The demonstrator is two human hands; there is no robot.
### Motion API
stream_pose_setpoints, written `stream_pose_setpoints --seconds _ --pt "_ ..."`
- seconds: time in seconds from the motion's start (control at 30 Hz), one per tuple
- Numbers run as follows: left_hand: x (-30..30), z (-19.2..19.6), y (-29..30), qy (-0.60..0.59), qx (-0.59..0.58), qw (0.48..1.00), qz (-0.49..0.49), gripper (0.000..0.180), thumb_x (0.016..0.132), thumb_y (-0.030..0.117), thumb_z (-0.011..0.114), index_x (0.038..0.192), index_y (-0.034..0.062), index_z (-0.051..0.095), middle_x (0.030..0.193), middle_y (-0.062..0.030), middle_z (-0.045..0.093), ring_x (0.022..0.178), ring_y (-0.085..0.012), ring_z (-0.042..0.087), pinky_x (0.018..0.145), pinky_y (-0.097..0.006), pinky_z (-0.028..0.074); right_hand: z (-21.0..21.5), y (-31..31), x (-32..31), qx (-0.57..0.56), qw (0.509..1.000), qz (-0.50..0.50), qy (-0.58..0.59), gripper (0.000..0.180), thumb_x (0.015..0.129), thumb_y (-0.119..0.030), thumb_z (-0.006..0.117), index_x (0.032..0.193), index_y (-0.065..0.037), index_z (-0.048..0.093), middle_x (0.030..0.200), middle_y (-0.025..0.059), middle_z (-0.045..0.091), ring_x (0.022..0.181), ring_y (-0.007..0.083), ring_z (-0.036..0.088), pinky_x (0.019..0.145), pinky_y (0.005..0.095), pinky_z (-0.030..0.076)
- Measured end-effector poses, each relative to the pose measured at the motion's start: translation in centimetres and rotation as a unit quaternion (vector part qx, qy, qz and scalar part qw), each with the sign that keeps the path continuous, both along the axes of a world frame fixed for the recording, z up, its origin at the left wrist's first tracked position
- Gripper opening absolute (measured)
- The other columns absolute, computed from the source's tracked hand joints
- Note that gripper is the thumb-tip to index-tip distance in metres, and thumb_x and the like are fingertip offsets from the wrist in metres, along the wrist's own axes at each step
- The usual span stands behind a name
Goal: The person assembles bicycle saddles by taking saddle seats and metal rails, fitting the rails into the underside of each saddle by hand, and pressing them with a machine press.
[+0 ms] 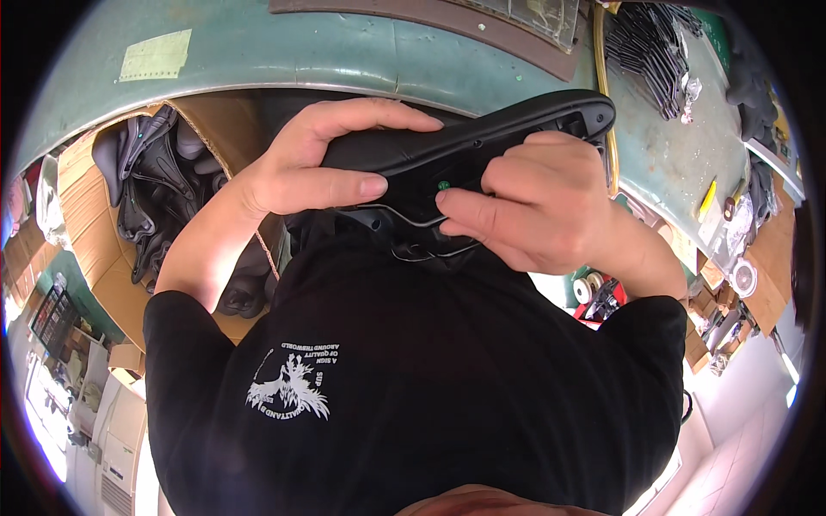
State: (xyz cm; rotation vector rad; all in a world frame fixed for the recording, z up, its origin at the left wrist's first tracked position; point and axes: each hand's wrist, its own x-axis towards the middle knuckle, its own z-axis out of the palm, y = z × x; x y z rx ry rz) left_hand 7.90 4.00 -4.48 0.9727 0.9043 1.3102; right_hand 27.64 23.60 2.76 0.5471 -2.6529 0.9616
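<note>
so closest to the camera is a black t-shirt (482, 370) with a white print on the chest, worn by the person doing the work, short sleeves, bare forearms. right in front of the chest there's a black bike saddle (383, 148), held at a slant with its rounded end up toward the right and the underside partly turned to the person. left hand (314, 159) has a firm grip on the lower left part — fingers over the padded top, thumb pressed on the near edge. right hand (546, 202) is up against the underside with the fingers curled in and the thumb pointing in, just beside a small green spot (443, 186); can't tell if it's pinching anything. a thin bent rail (404, 215) runs below the left thumb. past the left forearm sits an open cardboard box (96, 249) with a bunch more dark saddles (155, 181) piled in it. beyond the hands is the green bench (258, 52), its front edge curving across thanks to the fisheye. on it: a yellowish sheet of paper (156, 56) over on the left, a brown board (447, 26) at the far middle, and on the right a heap of black rods (645, 56), plus a yellow-handled tool (708, 199) — pretty cluttered over on that side.
</note>
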Motion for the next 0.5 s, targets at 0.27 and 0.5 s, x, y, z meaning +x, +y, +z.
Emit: stream_pose_setpoints --seconds 0.27,0.5 --pt "-0.3 0.3 1.6 0.058 -0.025 0.998 -0.019 0.072 0.076 0.024 0.07 0.14 -0.0071 0.06 0.136 -0.0194 0.064 0.127 -0.0276 0.062 0.11 -0.037 0.045 0.0 0.7 -0.6 -0.005 1.0 0.0 -0.025 0.023 0.075 -0.018 0.089 0.093 -0.01 0.077 0.063 -0.0017 0.046 0.047 0.017 0.048 0.043 0.032 0.035" --pt "-0.6 1.9 2.9 0.004 -0.103 0.995 0.017 0.048 0.092 0.003 0.071 0.139 -0.0039 0.063 0.13 -0.0123 0.07 0.119 -0.0176 0.064 0.105 -0.033 0.049 -1.1 3.0 -1.6 -0.01 0.998 -0.06 0.029 0.02 0.079 -0.023 0.086 0.092 -0.013 0.074 0.074 0.0001 0.057 0.063 0.0223 0.06 0.053 0.0361 0.047"
